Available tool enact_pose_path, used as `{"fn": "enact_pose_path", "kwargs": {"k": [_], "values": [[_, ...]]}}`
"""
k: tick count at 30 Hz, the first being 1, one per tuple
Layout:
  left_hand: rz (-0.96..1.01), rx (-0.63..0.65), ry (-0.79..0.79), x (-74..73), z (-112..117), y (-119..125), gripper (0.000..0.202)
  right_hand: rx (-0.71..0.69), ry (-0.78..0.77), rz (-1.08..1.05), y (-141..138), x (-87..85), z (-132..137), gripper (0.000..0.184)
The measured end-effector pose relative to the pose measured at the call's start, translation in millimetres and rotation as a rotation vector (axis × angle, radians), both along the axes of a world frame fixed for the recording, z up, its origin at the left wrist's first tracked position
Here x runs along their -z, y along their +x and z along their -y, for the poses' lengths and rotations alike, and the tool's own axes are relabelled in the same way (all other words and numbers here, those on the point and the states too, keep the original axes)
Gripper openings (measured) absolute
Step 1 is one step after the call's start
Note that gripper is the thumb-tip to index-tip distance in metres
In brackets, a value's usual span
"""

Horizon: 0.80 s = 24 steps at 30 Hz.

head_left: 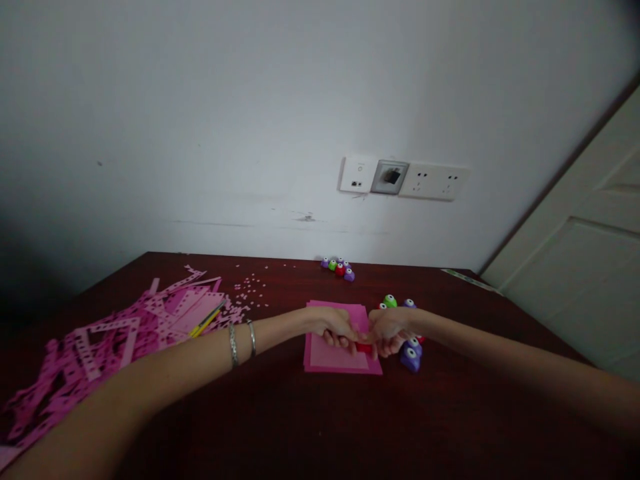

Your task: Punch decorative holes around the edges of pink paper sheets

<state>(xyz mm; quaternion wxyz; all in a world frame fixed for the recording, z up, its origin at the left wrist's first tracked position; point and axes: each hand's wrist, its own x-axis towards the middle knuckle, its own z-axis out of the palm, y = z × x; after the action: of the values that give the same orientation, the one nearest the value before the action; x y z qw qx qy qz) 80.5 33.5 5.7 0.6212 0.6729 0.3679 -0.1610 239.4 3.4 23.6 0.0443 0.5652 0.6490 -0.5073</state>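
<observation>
Over a stack of pink paper sheets (333, 360), my two hands meet with curled fingers. Between them shows a small red craft punch (364, 347), mostly hidden by the fingers. My left hand (337, 327), below a wrist with two silver bracelets (233, 343), closes on its left side. From the right, my right hand (390, 330) grips the same punch. Whether paper sits inside its slot cannot be seen. Close by my right hand lie several more punches, among them a purple one (411, 357) and a green one (390, 301).
Punched pink paper strips (130, 330) heap on the left of the dark table (280, 427), with pencils (207, 320) on top. Tiny paper cut-outs (245, 293) are scattered beside them. More punches (340, 269) stand near the wall with its sockets (434, 181). A ruler-like strip (470, 280) lies back right.
</observation>
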Motion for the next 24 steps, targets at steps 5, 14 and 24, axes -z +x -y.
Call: {"fn": "enact_pose_path", "kwargs": {"k": [5, 14, 24], "values": [[0.042, -0.096, 0.187, 0.6, 10, -7, 0.053, 0.054, -0.038, 0.107, -4, -5.5, 8, 0.024], [0.140, -0.078, 0.479, -2.2, 20, -10, 0.048, 0.131, 0.170, 0.108, -6, -2.4, 29, 0.037], [0.192, -0.096, 0.644, -20.4, 21, -25, 0.040, 0.177, 0.337, 0.015, -3, -7.8, 42, 0.041]]}}
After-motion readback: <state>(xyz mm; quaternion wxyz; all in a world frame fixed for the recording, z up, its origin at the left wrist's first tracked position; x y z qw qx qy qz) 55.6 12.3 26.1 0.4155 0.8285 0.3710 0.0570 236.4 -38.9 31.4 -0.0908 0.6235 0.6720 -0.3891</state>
